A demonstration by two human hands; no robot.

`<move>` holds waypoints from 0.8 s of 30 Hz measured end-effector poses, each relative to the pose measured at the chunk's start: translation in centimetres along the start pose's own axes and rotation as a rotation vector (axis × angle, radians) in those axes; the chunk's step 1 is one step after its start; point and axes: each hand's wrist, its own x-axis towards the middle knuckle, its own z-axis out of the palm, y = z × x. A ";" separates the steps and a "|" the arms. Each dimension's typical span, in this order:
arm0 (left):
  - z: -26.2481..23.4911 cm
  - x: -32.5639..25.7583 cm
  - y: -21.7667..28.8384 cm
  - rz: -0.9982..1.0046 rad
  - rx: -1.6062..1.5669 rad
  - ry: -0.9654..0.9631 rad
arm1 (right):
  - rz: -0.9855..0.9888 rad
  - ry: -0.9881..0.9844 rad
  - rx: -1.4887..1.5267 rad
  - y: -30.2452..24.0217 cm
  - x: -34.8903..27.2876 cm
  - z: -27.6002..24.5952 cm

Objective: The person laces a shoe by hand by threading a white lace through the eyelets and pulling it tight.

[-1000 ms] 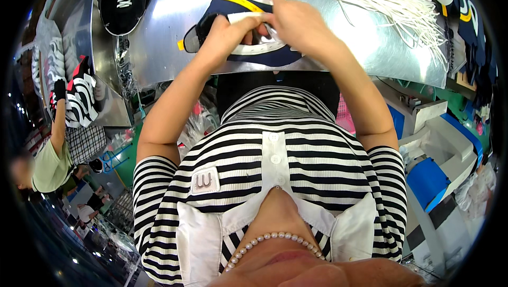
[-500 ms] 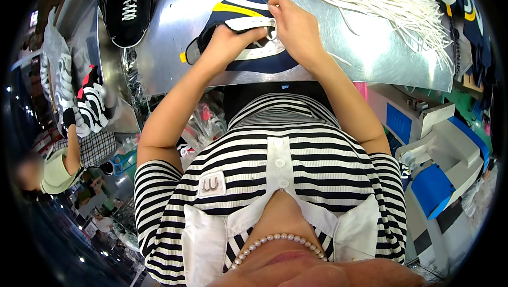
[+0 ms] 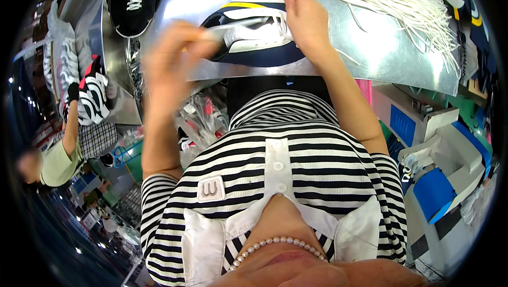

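Observation:
A navy shoe upper (image 3: 275, 57) with white and yellow trim lies on the metal table in front of me, its white eyelet strips facing up. My left hand (image 3: 182, 49) is smeared by motion beside the heel end. A pale blurred strip (image 3: 241, 25) runs from near its fingertips into the shoe's opening; whether the fingers grip it I cannot tell. My right hand (image 3: 307, 17) rests at the other end of the upper, thumb and fingers pinched together. A tiny thin thing shows at its fingertips, too small to name. White lace (image 3: 276, 25) crosses the eyelets near this hand.
A heap of loose white laces (image 3: 370, 1) covers the far right of the metal table (image 3: 418, 73). A black laced shoe (image 3: 132, 1) is at the far left. More shoe uppers (image 3: 471, 17) hang at the right edge. Another person (image 3: 63, 155) works at left beside striped uppers.
My left hand has come out of the shoe's opening and swung left past the heel. My right hand has moved slightly up and right. The opening and lacing show more.

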 end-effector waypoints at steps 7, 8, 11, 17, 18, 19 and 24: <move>8.7 0.0 -3.9 0.255 0.349 0.069 | -0.032 -0.045 0.394 -1.3 -3.1 -3.7; 8.8 0.1 -4.5 0.248 0.345 0.056 | -0.044 -0.095 0.379 -1.9 -4.0 -4.5; 8.7 0.4 -3.8 0.113 0.357 0.021 | -0.035 -0.236 0.341 -2.3 -6.2 -5.3; 8.2 0.8 -3.8 -0.029 0.298 -0.049 | -0.032 -0.346 0.211 -1.5 -7.5 -4.3; 8.1 0.8 -3.6 -0.039 0.301 -0.060 | -0.020 -0.357 0.202 -1.5 -7.4 -4.4; 8.1 0.9 -3.5 -0.048 0.303 -0.071 | -0.008 -0.368 0.194 -1.6 -7.3 -4.4; 8.1 1.0 -4.1 0.022 0.251 -0.071 | 0.002 -0.392 0.193 -1.4 -6.8 -3.9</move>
